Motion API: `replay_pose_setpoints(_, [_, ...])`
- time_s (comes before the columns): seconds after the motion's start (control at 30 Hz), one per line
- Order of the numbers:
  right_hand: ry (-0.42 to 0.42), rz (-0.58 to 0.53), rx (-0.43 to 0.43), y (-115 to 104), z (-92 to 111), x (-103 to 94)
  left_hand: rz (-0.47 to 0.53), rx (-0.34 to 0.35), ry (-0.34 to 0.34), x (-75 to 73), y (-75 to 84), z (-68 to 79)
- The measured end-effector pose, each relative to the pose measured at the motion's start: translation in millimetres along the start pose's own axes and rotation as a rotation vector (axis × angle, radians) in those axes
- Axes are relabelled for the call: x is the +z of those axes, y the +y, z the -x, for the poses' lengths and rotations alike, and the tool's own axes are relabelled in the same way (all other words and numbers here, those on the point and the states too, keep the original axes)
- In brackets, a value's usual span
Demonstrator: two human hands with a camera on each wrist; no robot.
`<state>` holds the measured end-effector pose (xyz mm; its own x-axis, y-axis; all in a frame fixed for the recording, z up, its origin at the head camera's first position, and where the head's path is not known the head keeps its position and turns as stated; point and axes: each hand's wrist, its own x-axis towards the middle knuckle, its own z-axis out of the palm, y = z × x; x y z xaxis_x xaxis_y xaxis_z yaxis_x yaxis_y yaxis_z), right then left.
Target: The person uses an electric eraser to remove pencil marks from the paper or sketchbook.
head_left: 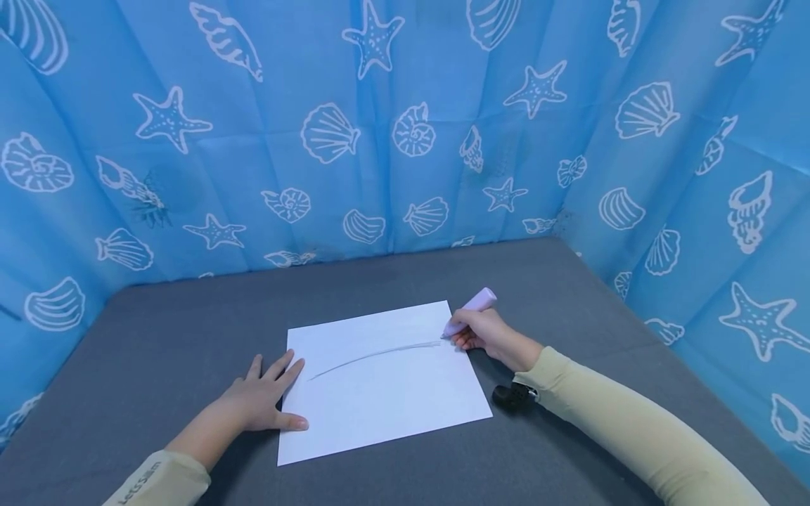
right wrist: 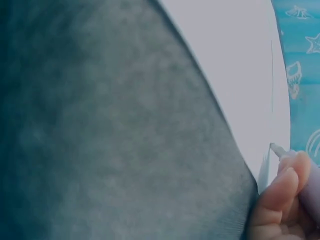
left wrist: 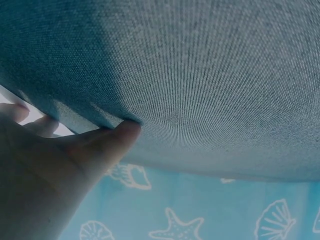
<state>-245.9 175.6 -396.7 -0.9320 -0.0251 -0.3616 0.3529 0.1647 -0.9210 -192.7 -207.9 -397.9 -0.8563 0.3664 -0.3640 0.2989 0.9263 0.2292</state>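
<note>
A white sheet of paper [head_left: 386, 414] lies slightly turned on the grey cloth. Across its upper half runs a thin, curved grey line [head_left: 373, 355], rising from left to right. My right hand [head_left: 484, 332] pinches a thick lilac pen [head_left: 479, 301] near the paper's right edge, its tip at the right end of the line. In the right wrist view the pen tip [right wrist: 274, 146] meets the paper. My left hand [head_left: 259, 397] rests with spread fingers on the paper's left edge and the cloth beside it; the left wrist view shows its fingers [left wrist: 125, 134] extended.
The grey cloth-covered table [head_left: 380, 281] surrounds the paper. Behind it and at the right hangs a blue curtain [head_left: 392, 183] with white shells and starfish. A black device [head_left: 511, 398] sits under the right wrist, by the sleeve cuff.
</note>
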Motion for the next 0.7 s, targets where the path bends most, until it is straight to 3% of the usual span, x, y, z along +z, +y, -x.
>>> replay_pose_setpoints(0.7, [-0.071,0.069,-0.010,-0.6,2.6,1.4,0.000,0.000,-0.010,-1.2,1.8,0.1])
